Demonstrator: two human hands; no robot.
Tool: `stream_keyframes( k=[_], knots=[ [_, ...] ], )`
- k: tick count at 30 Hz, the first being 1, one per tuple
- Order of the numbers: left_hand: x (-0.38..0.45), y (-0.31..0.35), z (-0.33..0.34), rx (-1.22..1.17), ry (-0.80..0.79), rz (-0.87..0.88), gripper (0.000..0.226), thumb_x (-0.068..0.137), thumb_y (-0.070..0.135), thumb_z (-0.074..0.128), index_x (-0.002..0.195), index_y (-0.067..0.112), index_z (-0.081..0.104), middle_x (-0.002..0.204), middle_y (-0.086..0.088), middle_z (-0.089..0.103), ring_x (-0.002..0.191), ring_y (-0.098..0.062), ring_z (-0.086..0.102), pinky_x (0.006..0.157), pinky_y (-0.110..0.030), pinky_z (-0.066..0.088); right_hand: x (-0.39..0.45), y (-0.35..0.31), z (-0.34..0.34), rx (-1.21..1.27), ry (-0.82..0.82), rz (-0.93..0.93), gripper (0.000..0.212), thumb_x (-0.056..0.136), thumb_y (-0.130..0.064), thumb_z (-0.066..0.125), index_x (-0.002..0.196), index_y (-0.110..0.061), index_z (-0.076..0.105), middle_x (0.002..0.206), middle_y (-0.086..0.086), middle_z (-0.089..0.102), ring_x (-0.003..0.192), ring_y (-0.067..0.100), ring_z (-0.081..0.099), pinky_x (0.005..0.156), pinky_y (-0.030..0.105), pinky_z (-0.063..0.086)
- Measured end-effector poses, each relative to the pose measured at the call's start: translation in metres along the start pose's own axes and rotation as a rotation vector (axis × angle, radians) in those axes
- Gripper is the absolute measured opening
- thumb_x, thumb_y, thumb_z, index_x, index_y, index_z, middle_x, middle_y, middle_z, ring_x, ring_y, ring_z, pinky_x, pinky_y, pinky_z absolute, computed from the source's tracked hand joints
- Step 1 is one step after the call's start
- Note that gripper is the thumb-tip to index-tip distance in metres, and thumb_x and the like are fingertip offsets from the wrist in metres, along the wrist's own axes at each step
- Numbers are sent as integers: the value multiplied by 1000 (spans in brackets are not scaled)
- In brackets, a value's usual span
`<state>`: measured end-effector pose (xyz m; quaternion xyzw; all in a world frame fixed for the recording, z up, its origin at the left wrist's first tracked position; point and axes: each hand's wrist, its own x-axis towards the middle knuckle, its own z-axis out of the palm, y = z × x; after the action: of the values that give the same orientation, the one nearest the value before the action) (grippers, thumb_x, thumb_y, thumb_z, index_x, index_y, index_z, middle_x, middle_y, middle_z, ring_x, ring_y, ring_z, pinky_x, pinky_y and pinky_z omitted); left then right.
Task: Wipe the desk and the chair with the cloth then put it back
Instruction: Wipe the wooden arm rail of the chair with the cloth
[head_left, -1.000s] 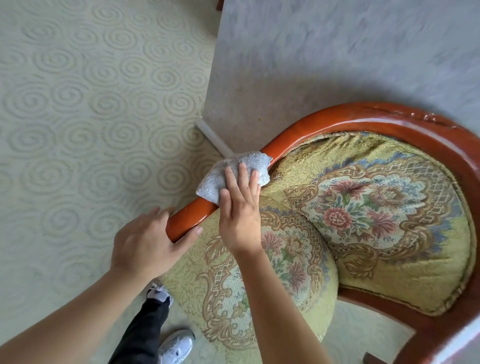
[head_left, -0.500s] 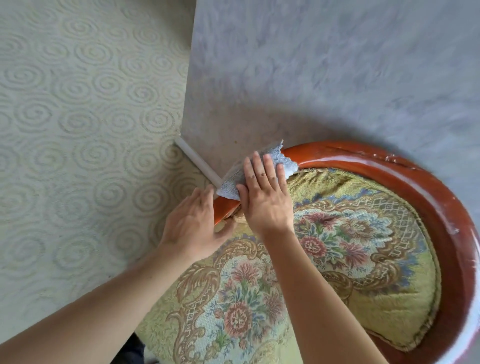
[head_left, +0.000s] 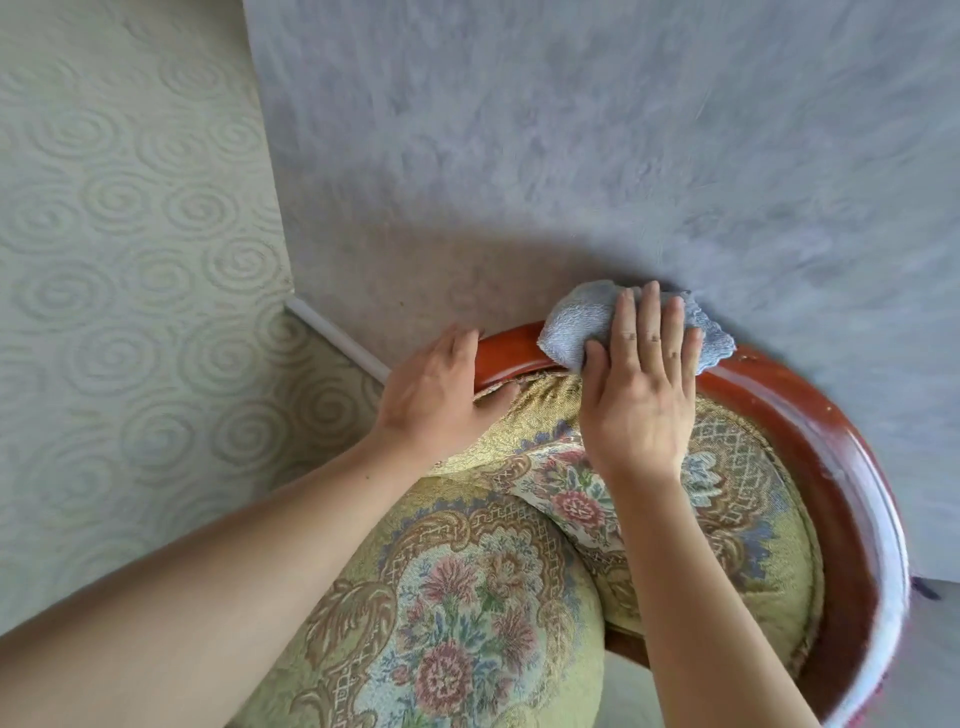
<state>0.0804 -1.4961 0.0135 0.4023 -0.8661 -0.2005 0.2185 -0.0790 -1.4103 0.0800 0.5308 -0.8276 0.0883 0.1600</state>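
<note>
A chair with a curved, glossy red-brown wooden rail (head_left: 810, 421) and yellow floral cushions (head_left: 467, 597) fills the lower right. A crumpled light-blue cloth (head_left: 576, 325) lies on top of the rail at its far side. My right hand (head_left: 641, 384) presses flat on the cloth, fingers spread over it. My left hand (head_left: 436, 395) rests on the rail just left of the cloth, fingers curled over the wood and thumb on the cushion edge. The desk is not in view.
A grey textured wall (head_left: 571, 156) stands right behind the chair rail. A white skirting strip (head_left: 337, 338) runs along its foot. Pale carpet with a swirl pattern (head_left: 130, 312) covers the floor at the left.
My right hand has slid the cloth along the rail, from the left arm end round toward the back. My left hand has followed along the rail behind it.
</note>
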Motion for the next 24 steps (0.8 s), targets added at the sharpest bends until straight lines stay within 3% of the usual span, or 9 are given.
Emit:
stream_keyframes(
  k=[5, 10, 15, 18, 21, 24],
  knots=[
    [8, 1, 8, 14, 29, -6, 65, 92, 69, 49, 119, 11, 56, 92, -7, 70, 68, -27, 69, 48, -33, 52, 2, -17, 6, 113, 47, 91, 48, 105, -27, 39, 149, -6, 41, 159, 13, 33, 151, 34, 17, 124, 47, 6],
    [8, 0, 12, 45, 92, 36, 67, 89, 68, 42, 101, 5, 60, 74, -11, 64, 54, -32, 66, 39, -35, 49, 2, -34, 11, 146, -63, -126, 46, 106, -28, 39, 145, -7, 48, 155, 11, 42, 149, 34, 25, 123, 49, 11],
    [6, 0, 12, 33, 121, 53, 61, 85, 66, 54, 103, 8, 57, 68, -11, 66, 47, -31, 66, 38, -31, 46, 2, -6, 4, 49, -108, -232, 50, 106, -29, 38, 153, -12, 36, 160, 8, 34, 151, 29, 22, 124, 46, 13],
    [5, 0, 12, 19, 123, 59, 61, 89, 66, 55, 104, 7, 52, 69, -10, 66, 48, -29, 66, 41, -26, 41, -3, 14, -2, 11, -73, -144, 51, 107, -31, 33, 155, -14, 32, 162, 7, 29, 152, 28, 18, 124, 45, 11],
    [5, -1, 13, 5, 115, 49, 68, 92, 70, 48, 108, 5, 54, 74, -11, 68, 51, -29, 67, 41, -29, 48, -11, 43, -9, -21, -24, -30, 51, 108, -31, 31, 156, -15, 27, 164, 5, 24, 153, 25, 13, 124, 46, 12],
    [5, -1, 13, -16, 103, 45, 65, 90, 66, 54, 108, 4, 53, 75, -11, 68, 51, -28, 67, 41, -29, 49, -22, 73, -16, -70, 0, 34, 52, 108, -27, 33, 157, -15, 23, 165, 6, 21, 154, 24, 11, 124, 47, 14]
  ],
)
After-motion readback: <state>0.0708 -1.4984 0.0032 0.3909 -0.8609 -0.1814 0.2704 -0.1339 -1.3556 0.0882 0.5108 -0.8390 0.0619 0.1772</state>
